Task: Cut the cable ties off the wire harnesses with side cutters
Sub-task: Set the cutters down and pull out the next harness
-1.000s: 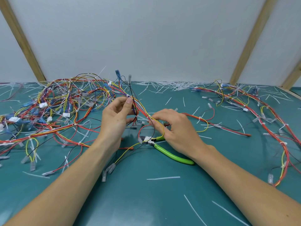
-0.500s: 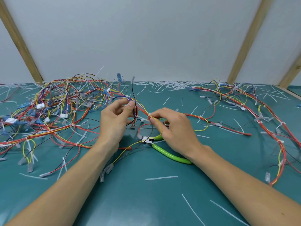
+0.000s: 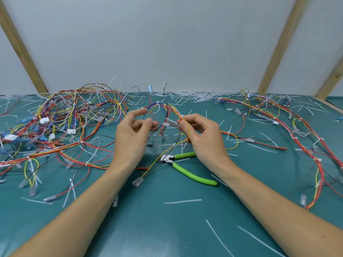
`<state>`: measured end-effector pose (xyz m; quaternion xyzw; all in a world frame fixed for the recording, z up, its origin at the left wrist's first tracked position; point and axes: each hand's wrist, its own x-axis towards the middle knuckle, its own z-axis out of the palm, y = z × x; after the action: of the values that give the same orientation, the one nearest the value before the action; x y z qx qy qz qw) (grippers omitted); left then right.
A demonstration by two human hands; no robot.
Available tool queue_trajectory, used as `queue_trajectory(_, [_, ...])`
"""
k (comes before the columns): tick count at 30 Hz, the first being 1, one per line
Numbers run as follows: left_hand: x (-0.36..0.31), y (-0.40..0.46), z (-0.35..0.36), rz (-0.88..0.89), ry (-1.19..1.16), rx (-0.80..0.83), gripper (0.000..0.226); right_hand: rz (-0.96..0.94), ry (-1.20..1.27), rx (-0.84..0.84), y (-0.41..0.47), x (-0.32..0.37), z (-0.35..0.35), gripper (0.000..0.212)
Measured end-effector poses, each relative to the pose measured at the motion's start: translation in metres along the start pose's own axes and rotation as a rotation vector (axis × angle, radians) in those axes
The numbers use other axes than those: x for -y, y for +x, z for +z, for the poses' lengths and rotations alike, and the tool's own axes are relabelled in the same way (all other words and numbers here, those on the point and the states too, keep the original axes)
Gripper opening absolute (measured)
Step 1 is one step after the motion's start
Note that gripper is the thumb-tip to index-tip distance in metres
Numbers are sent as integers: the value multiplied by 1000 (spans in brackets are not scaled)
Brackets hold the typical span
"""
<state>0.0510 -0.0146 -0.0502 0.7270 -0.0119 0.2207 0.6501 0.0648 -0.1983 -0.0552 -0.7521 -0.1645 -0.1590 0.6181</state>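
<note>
A small wire harness of red, yellow, blue and black wires arches in the air between my hands, bound by white cable ties. My left hand pinches its left end between thumb and fingers. My right hand pinches its right end, where a yellow wire loops past the fingers. The green-handled side cutters lie on the teal table below and between my wrists, held by neither hand.
A big tangle of harnesses covers the left of the table. A long red and yellow harness runs down the right side. Cut white tie pieces lie scattered about and piled along the back wall.
Both hands have risen off the table with the harness and moved apart. The right hand no longer covers the side cutters, which now lie in full view.
</note>
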Motion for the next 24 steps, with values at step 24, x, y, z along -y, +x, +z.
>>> queue_trajectory(24, [-11, -8, 9, -17, -26, 141, 30, -517, -536, -140, -6, 6, -1, 17])
